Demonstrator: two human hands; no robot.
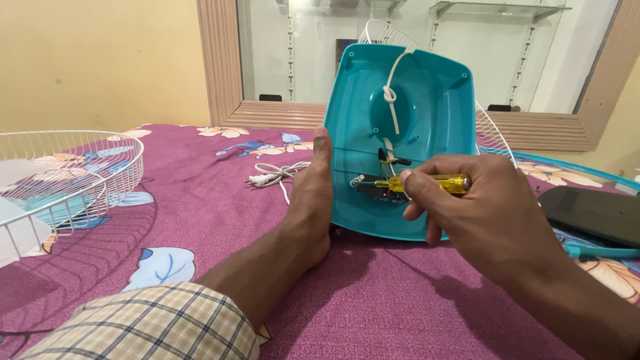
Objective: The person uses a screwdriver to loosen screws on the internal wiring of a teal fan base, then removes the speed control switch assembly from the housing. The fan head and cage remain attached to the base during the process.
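At the centre of the head view, a teal plastic fan base (427, 107) stood on edge on a purple floral cloth (200, 220), its hollow underside turned toward the person. The left hand (313, 200) lay flat against the base's nine o'clock edge, fingers straight and closed together, seemingly bracing the shell so it would not tip or slide. At about four o'clock of the base, the right hand (477, 207) was wrapped around the yellow handle of a screwdriver (433, 183), its shaft pointing toward nine o'clock into a dark component low inside the cavity; holding it level suited a fastener facing sideways. A white cord (393, 87), knotted, ran up through the hollow, probably as strain relief. Its plug end (267, 177) lay loose on the cloth at the left hand's ten o'clock.

A white wire fan guard (60, 180) was cut off at the nine o'clock margin. The screwdriver tip and the fastener were too small to make out. A second guard behind the base was mostly hidden, and a dark flat object (593, 213) at three o'clock was only partly visible.
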